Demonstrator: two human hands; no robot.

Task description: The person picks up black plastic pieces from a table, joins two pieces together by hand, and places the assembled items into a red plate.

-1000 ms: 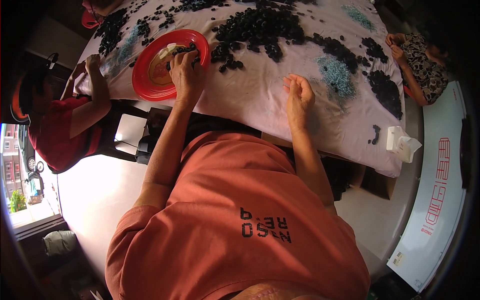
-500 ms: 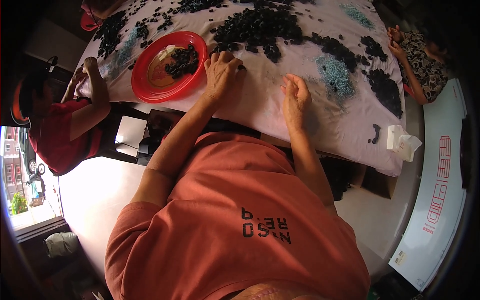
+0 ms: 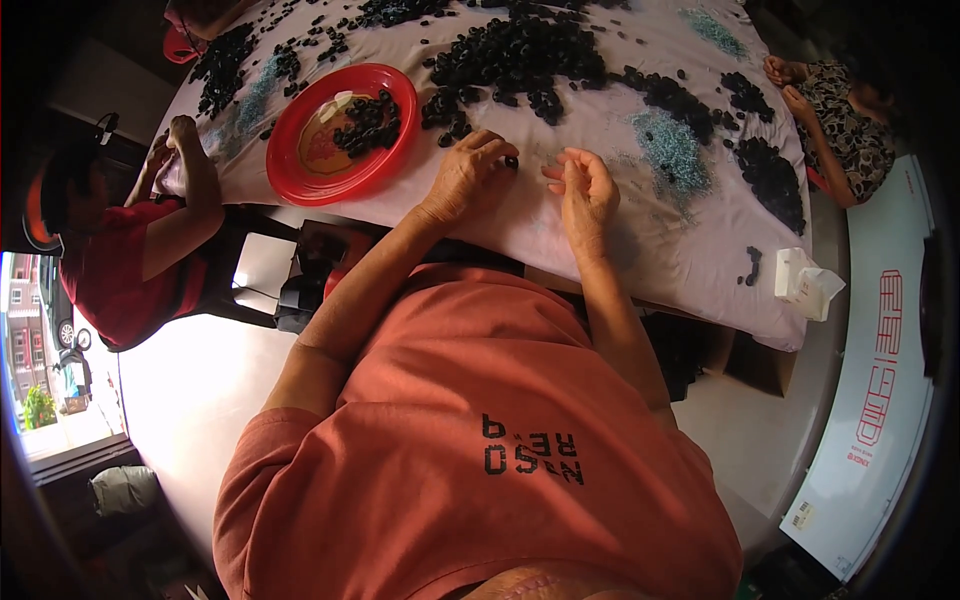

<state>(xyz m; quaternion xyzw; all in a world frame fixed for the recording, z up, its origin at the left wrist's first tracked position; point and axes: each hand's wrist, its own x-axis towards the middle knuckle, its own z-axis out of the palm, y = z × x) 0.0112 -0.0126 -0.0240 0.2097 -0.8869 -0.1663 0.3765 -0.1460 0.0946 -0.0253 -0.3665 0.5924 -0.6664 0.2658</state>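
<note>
My left hand [image 3: 468,177] is over the near part of the cloth-covered table, fingertips closed on a small black round piece [image 3: 511,162]. Facing it a short gap away, my right hand [image 3: 588,196] is raised with its fingers bent together in a pinch. Whatever lies in that pinch is too small to make out. Left of my left hand stands a red plastic basin [image 3: 283,150], with several black pieces [image 3: 368,125] gathered at its right side. A large heap of similar black pieces [image 3: 515,55] lies beyond both hands.
Tiny light-blue parts [image 3: 668,150] lie in a pile to the right, beside more black pieces [image 3: 770,180]. A tissue pack [image 3: 805,285] sits at the right table corner. One co-worker [image 3: 130,230] is at the left, another [image 3: 840,125] at the far right.
My left hand has moved right and nearer to me, from beside the basin, bringing the black piece close to my right hand. My right hand has shifted slightly left.
</note>
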